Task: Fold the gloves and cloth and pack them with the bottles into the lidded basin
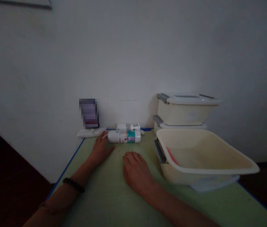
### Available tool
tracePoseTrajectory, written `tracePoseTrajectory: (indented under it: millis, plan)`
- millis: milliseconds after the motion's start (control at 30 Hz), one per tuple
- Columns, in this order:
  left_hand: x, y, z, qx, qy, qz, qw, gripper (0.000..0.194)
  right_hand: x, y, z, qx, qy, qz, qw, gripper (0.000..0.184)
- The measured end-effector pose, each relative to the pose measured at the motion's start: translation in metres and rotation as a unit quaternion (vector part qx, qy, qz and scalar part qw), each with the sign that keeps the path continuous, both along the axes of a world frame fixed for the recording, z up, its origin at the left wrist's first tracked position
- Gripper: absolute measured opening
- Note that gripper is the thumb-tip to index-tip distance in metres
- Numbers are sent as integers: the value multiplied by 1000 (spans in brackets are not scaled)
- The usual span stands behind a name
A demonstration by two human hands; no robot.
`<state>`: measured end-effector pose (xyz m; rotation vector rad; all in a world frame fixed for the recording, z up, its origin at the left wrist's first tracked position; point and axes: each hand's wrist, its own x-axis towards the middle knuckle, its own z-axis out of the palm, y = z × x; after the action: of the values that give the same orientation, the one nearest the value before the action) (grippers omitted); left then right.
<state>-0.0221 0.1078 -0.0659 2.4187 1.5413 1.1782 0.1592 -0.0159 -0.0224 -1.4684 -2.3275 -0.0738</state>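
Observation:
My left hand (101, 148) lies palm down on the green tabletop, with its thumb spread out to the right. Its fingertips are close to a thin white stick-like piece (104, 136) and to the left end of a white bottle (118, 136) with a teal label, which lies on its side. Nothing shows in this hand's grasp. Nearer to me, my right hand (137, 170) rests on the table with slightly bent fingers and holds nothing visible. Behind the white bottle lies a clear pump bottle (126, 126), its white pump head pointing right.
On the right stands an open cream bin (209, 168) with grey handles and a pink-red item (172, 156) inside. Behind it, a lidded bin (183, 113) sits on another. A blurred-out phone (89, 114) stands on a white base (89, 132) by the wall. Blue tape (73, 157) edges the table.

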Motion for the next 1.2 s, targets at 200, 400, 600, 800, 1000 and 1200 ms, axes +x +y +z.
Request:
tracePoseTrajectory:
  millis: [200,400,600,800,1000,1200]
  plan:
    - [-14,2,5,-76,-27,-11,997,66,21,8,-27,-8,105,-42,994,46]
    - [-22,-31,23,-116,-37,-45,992,51,21,12,-28,27,154,-28,987,66]
    - [-38,-76,41,-113,-69,-70,989,45,30,15,-27,36,153,-25,987,72]
    - [-31,-88,85,-99,-246,-115,957,21,25,20,-20,22,196,26,980,73]
    - [30,-53,117,-93,-420,-120,895,27,7,4,-10,-114,388,17,915,62]
    - [61,-43,115,-307,-438,-331,777,21,13,1,-18,-260,544,97,792,48]
